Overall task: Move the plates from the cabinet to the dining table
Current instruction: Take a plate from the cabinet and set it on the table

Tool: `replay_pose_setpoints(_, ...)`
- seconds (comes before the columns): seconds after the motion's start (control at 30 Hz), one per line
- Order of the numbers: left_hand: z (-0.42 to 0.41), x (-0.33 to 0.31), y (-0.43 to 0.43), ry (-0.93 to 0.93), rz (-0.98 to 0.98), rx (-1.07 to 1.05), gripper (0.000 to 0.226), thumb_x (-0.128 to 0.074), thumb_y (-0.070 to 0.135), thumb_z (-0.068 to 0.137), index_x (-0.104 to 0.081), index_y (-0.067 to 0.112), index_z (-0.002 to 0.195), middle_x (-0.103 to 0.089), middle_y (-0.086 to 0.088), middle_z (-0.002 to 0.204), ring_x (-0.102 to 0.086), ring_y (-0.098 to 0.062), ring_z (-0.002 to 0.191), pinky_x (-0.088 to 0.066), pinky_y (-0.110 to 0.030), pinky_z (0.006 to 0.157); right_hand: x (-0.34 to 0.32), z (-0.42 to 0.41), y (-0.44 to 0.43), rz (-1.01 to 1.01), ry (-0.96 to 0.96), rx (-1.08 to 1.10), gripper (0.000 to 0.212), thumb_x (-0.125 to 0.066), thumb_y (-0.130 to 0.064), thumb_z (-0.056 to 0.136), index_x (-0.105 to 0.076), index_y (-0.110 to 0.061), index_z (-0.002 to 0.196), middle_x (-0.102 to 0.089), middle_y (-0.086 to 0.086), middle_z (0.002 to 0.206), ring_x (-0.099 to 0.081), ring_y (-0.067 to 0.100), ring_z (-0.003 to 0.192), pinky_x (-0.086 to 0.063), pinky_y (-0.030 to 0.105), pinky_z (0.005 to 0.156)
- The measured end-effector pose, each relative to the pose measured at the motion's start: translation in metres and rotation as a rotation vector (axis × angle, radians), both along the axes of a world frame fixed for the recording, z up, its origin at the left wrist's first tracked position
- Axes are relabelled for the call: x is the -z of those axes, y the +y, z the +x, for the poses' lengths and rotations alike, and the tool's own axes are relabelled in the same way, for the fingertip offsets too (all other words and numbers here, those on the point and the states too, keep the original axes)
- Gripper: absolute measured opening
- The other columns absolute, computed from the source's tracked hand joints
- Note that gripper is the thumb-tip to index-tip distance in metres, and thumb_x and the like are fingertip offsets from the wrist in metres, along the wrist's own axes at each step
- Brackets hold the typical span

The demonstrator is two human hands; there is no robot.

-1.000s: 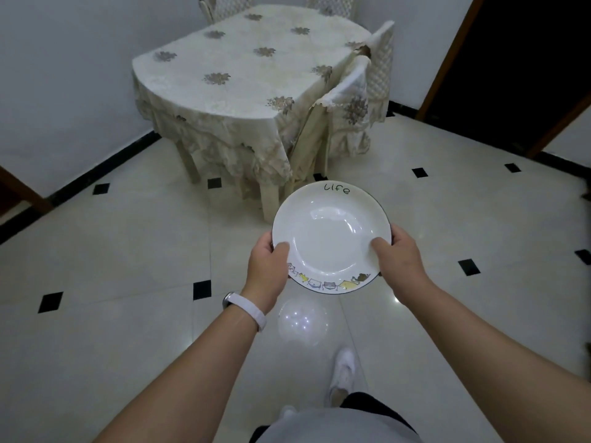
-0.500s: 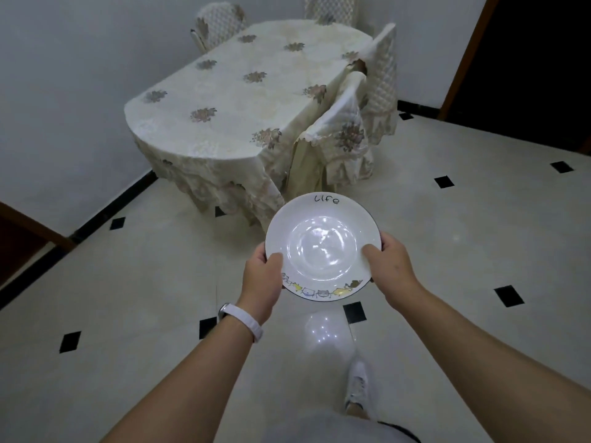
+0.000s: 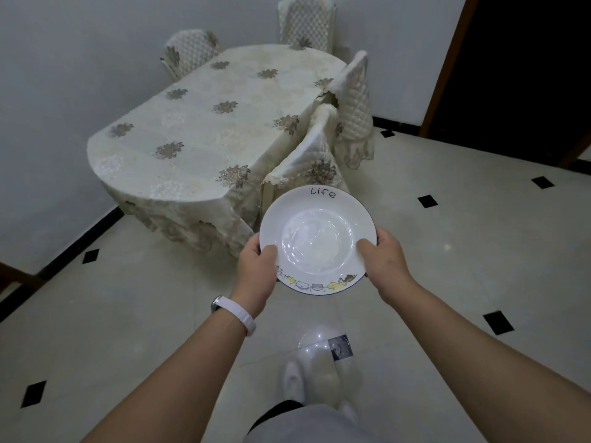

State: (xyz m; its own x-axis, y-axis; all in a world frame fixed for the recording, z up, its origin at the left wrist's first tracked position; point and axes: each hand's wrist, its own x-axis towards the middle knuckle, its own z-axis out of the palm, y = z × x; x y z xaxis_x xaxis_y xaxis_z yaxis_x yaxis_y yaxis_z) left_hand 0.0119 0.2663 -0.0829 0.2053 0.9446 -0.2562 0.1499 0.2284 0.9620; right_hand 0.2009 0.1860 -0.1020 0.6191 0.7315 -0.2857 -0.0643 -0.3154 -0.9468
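Note:
I hold a white plate (image 3: 316,238) with a dark rim, the word "life" at its far edge and small cartoon figures along its near edge. My left hand (image 3: 256,270) grips its left rim, thumb on top. My right hand (image 3: 383,257) grips its right rim the same way. The plate hangs level over the floor, just short of the dining table (image 3: 198,132), which wears a cream cloth with brown flowers. The cabinet is out of view.
Covered chairs stand around the table: one at its near right corner (image 3: 307,167), another behind it (image 3: 355,100), two at the far side (image 3: 188,49). A dark doorway (image 3: 518,75) opens at the right. The floor is pale tile with black diamonds.
I have walked closer to the table; it now appears larger and lower in view. The plate stays held in both hands the same way.

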Motion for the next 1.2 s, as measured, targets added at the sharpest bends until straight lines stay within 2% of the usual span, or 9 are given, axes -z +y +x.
replay_pose_setpoints(0.27,0.038,0.009,0.097,-0.059,-0.006,-0.007,0.03,-0.043,0.001,0.089,-0.066,0.014,0.102,-0.069,0.002,0.08,-0.061,-0.011,0.064,-0.051,-0.026,0.052,0.005,0.036,0.096,0.009,0.0,0.015,0.019,-0.047,-0.008,0.082,-0.063,-0.015,0.09,-0.063,0.004,0.082,-0.053,0.02,0.067,-0.045,0.033,0.06)
replay_pose_setpoints(0.43,0.073,0.018,0.189,-0.09,-0.022,0.059,0.03,-0.046,0.008,0.086,-0.069,0.021,0.1,-0.072,-0.009,0.095,-0.063,-0.02,0.078,-0.053,-0.037,0.066,0.007,0.067,0.175,-0.006,0.0,0.069,0.024,-0.046,-0.012,0.079,-0.065,-0.023,0.091,-0.07,0.008,0.095,-0.062,0.024,0.077,-0.052,0.038,0.066)
replay_pose_setpoints(0.57,0.103,0.018,0.257,-0.079,-0.016,0.119,0.03,-0.047,0.008,0.088,-0.069,0.023,0.099,-0.074,-0.006,0.098,-0.068,-0.025,0.088,-0.057,-0.042,0.074,0.002,0.094,0.231,-0.04,-0.016,0.119,0.025,-0.046,-0.017,0.075,-0.064,-0.023,0.091,-0.07,0.008,0.095,-0.063,0.025,0.078,-0.053,0.039,0.067)
replay_pose_setpoints(0.67,0.128,0.014,0.295,-0.095,-0.022,0.2,0.032,-0.044,0.005,0.091,-0.068,0.024,0.102,-0.073,-0.003,0.1,-0.068,-0.022,0.092,-0.058,-0.036,0.074,-0.004,0.114,0.257,-0.049,-0.052,0.169,0.026,-0.046,-0.018,0.074,-0.063,-0.019,0.094,-0.068,0.012,0.097,-0.06,0.024,0.075,-0.051,0.038,0.065)
replay_pose_setpoints(0.73,0.148,0.011,0.312,-0.087,-0.02,0.23,0.031,-0.044,0.004,0.092,-0.066,0.023,0.099,-0.072,-0.004,0.098,-0.067,-0.022,0.089,-0.057,-0.029,0.068,-0.009,0.127,0.265,-0.044,-0.065,0.205,0.024,-0.046,-0.014,0.079,-0.063,-0.022,0.093,-0.069,0.007,0.093,-0.061,0.023,0.075,-0.051,0.037,0.065)
replay_pose_setpoints(0.87,0.187,0.008,0.33,-0.102,-0.018,0.283,0.028,-0.045,0.005,0.092,-0.066,0.018,0.105,-0.072,-0.006,0.1,-0.067,-0.022,0.09,-0.057,-0.038,0.073,-0.014,0.16,0.277,-0.052,-0.08,0.262,0.025,-0.045,-0.013,0.077,-0.064,-0.021,0.092,-0.069,0.001,0.085,-0.061,0.023,0.072,-0.051,0.037,0.064)
replay_pose_setpoints(1.0,0.228,0.012,0.344,-0.082,-0.04,0.327,0.026,-0.046,0.008,0.089,-0.067,0.022,0.096,-0.072,-0.002,0.094,-0.066,-0.021,0.087,-0.056,-0.04,0.076,-0.015,0.194,0.285,-0.06,-0.103,0.327,0.019,-0.045,-0.015,0.076,-0.061,-0.012,0.087,-0.059,0.004,0.076,-0.048,0.021,0.065,-0.039,0.032,0.061)
replay_pose_setpoints(1.1,0.268,0.013,0.353,-0.062,-0.041,0.386,0.027,-0.048,0.014,0.083,-0.068,0.025,0.098,-0.073,-0.003,0.099,-0.067,-0.026,0.095,-0.056,-0.048,0.082,-0.01,0.229,0.286,-0.068,-0.085,0.404,0.014,-0.047,-0.014,0.078,-0.061,-0.016,0.081,-0.061,0.005,0.077,-0.05,0.022,0.064,-0.039,0.032,0.06)
replay_pose_setpoints(1.2,0.312,0.011,0.363,-0.046,-0.044,0.386,0.027,-0.047,0.013,0.086,-0.067,0.022,0.102,-0.073,-0.002,0.099,-0.068,-0.027,0.094,-0.056,-0.046,0.078,-0.004,0.269,0.296,-0.048,-0.052,0.441,0.022,-0.047,-0.019,0.072,-0.063,-0.014,0.086,-0.063,0.008,0.082,-0.052,0.024,0.066,-0.04,0.033,0.061)
